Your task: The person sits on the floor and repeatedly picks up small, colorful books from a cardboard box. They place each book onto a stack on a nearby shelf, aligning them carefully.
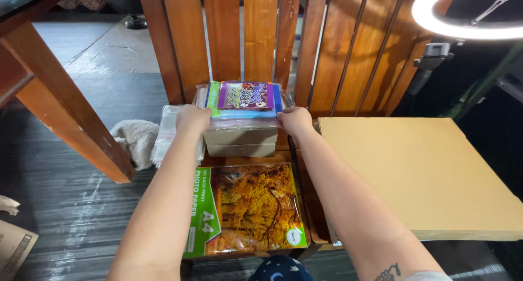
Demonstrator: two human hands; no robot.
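- Lit brightly from the upper right by a ring light (463,19), blown out to pure white.
- Glare on the glossy photo paper pack (245,207) and the wooden slats (348,46).
- Dim, shadowed at the right edge beyond the light.
- Sharp overall; slight wide-angle stretch at the corners.

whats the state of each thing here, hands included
left hand: closed on the left edge of the plastic-wrapped paper pack
right hand: gripping the pack's right edge
plastic-wrapped paper pack: sealed, flat on the small box
small box: closed, under the pack
photo paper pack: flat, untouched
large cardboard sheet: flat, untouched
ring light: on
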